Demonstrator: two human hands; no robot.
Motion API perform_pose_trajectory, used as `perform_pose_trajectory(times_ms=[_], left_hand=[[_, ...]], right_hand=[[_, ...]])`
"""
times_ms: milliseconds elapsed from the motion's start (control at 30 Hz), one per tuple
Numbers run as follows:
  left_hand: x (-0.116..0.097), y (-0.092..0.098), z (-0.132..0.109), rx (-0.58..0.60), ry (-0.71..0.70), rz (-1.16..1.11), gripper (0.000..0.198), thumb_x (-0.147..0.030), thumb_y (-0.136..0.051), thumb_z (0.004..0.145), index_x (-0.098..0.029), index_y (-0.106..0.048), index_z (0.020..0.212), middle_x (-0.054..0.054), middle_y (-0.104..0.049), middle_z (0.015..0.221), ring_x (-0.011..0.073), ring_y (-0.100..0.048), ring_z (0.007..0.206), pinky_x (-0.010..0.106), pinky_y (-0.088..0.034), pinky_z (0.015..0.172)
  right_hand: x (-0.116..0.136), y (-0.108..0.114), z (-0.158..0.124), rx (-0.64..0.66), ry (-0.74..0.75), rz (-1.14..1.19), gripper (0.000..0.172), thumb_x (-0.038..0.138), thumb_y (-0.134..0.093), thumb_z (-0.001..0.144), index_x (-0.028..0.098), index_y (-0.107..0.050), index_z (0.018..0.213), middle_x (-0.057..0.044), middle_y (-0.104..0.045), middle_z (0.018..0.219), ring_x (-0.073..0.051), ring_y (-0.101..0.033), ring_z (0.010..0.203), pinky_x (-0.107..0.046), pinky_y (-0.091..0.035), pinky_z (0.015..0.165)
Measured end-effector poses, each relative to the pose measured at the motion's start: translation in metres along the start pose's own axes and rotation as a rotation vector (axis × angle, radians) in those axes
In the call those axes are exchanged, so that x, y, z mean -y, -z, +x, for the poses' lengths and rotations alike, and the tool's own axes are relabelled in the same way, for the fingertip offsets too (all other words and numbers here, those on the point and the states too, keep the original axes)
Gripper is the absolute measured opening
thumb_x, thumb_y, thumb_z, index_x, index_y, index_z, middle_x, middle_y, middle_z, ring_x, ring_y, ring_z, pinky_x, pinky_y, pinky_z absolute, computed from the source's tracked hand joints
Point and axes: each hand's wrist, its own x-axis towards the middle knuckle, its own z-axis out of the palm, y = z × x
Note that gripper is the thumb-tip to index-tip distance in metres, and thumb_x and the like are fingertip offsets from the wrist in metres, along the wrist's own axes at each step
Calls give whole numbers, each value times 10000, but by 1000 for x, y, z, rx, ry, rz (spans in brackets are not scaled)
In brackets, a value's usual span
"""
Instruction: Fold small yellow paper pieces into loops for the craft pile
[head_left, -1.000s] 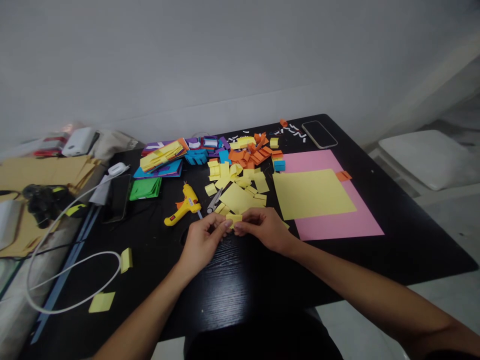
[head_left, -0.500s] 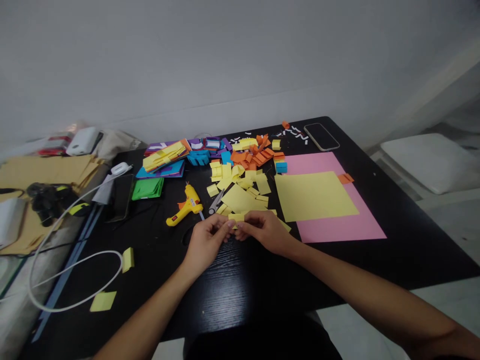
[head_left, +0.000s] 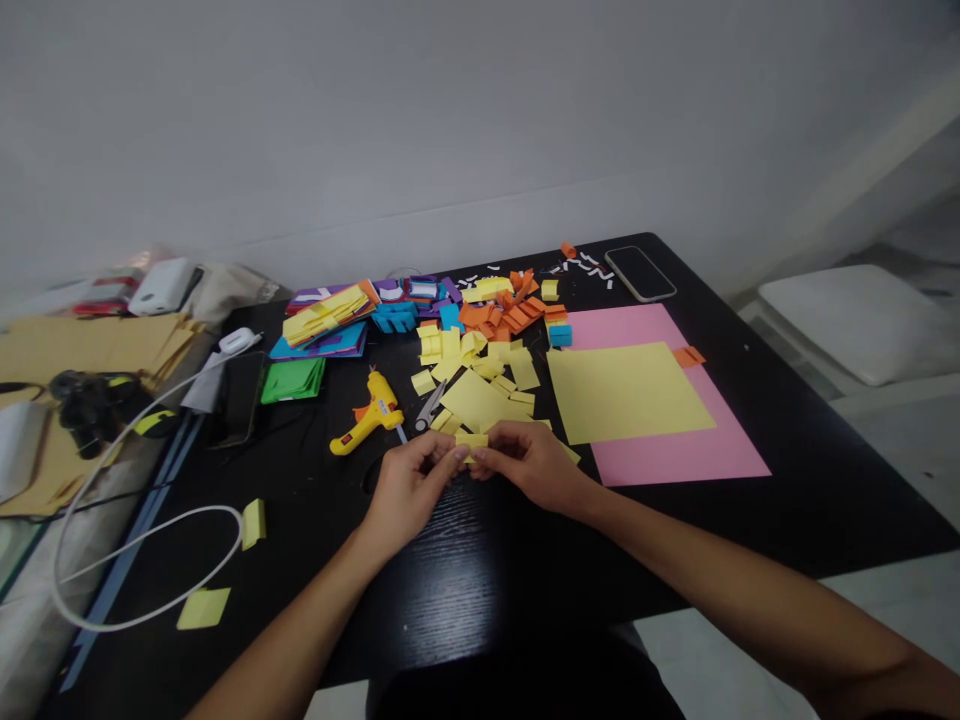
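Between my two hands is a small folded piece of yellow paper (head_left: pixel 472 441), pinched at both ends. My left hand (head_left: pixel 414 484) grips its left end with thumb and fingers. On the other end my right hand (head_left: pixel 534 464) is closed, thumb against the paper. Just beyond lie a yellow sheet (head_left: pixel 480 400) and several loose yellow paper pieces (head_left: pixel 448 345). Scissors (head_left: pixel 430 407) lie partly hidden behind my left hand. A yellow hot glue gun (head_left: pixel 369 415) rests to the left of them.
Right of my hands, a large yellow sheet (head_left: pixel 630 393) overlaps a pink sheet (head_left: pixel 686 460). Folded orange pieces (head_left: pixel 499 318) are heaped behind. A phone (head_left: pixel 640 273) lies at the far right corner. At left are a green paper stack (head_left: pixel 293 380), another phone (head_left: pixel 244 398) and a white cable (head_left: pixel 150 527).
My hands stay almost in place, holding the same yellow paper piece. The whole view has shifted very slightly.
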Motion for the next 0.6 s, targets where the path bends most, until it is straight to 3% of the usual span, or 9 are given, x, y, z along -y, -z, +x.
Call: perform_pose_trajectory(times_ms=[333, 600], left_hand=[[-2, -1, 1, -98, -116, 148, 291, -392, -652, 936, -175, -619, 745, -30, -536, 654, 117, -470, 611, 232, -384, 594], [4, -2, 1, -66, -12, 74, 378, -463, -662, 913, -178, -588, 677, -30, -525, 595, 118, -458, 569, 229, -364, 545]], right_hand=[[-3, -1, 1, 24, -8, 5, 380, 551, -778, 838, 184, -705, 777, -47, -773, 751, -196, -765, 728, -357, -636, 767], [-3, 0, -2, 25, 46, -96, 329, 509, -724, 898, 194, -727, 803, -44, -783, 770, -198, -767, 733, -357, -634, 763]])
